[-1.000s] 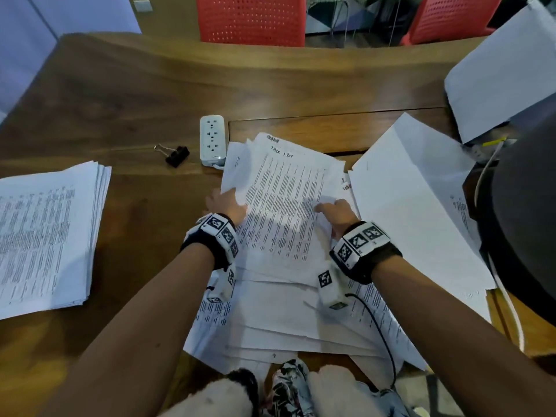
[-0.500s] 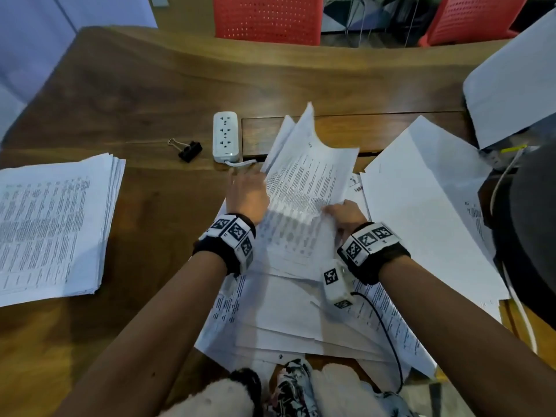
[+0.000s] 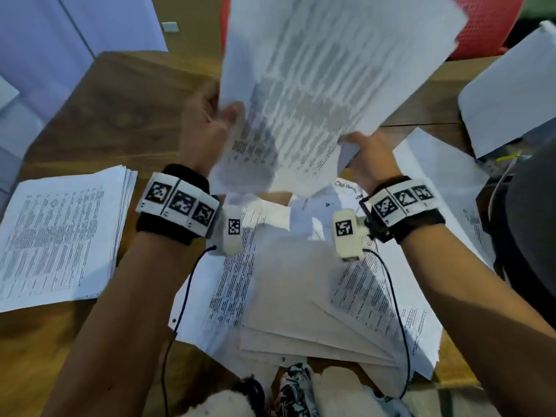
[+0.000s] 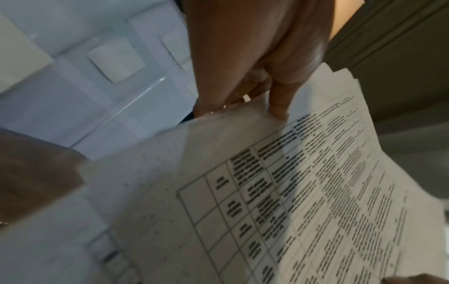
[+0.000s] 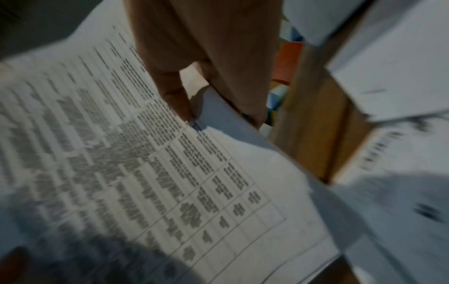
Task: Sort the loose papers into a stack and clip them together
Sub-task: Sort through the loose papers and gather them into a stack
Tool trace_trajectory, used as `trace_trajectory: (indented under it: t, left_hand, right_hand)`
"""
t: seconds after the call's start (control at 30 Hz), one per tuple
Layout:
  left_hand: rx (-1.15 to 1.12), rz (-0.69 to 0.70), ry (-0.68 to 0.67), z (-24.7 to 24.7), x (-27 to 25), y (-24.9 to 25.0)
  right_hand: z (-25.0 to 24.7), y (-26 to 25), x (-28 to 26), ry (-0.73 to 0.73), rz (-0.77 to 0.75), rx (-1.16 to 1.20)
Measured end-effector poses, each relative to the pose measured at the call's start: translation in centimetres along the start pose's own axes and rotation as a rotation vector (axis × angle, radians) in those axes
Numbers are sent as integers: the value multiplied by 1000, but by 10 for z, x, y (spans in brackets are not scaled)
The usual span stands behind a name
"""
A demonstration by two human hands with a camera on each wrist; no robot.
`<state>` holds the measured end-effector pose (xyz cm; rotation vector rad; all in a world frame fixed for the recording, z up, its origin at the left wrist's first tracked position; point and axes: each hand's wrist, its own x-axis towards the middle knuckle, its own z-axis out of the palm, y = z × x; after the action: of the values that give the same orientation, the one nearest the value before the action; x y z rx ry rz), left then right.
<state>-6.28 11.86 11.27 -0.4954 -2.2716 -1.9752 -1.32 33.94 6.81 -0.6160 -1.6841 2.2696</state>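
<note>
The lifted sheaf of papers [image 3: 325,85] runs off the top edge of the head view, and its print is smeared — unreadable. It hides the far middle of the wooden table [image 3: 120,115] and most of a red chair [image 3: 493,25]. The left hand [image 3: 204,127] has its fingers behind the sheets; only the thumb shows. The right hand [image 3: 367,158] is partly covered by the sheaf's lower corner. In the right wrist view the text [image 5: 121,153] is streaked with blur — the sheet count cannot be told.
</note>
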Motion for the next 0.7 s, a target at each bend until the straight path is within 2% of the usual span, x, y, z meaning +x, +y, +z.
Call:
trace_trajectory:
  t: [0.1, 0.17, 0.27, 0.4, 0.57, 0.63, 0.7]
  left_hand:
    - [-114, -34, 99, -7, -1, 9]
    - [-176, -32, 125, -8, -4, 7]
    - [-211, -32, 100, -8, -16, -4]
    - [-261, -158, 56, 4, -40, -36]
    - [-146, -262, -13, 17, -56, -67]
    - [-77, -259, 19, 18, -53, -68]
    - [-17, -255, 78, 15, -48, -67]
  right_hand:
    - [12, -34, -16, -35, -295, -35]
    - [13, -40, -27, -21, -361, -63]
    - [11, -23, -37, -5, -342, -76]
    - [2, 22, -44, 13, -226, -115]
    - [-5, 53, -40, -50, -130, -262]
    - [-9, 64, -38, -66, -111, -426]
    - [-16, 76, -42, -96, -94, -774]
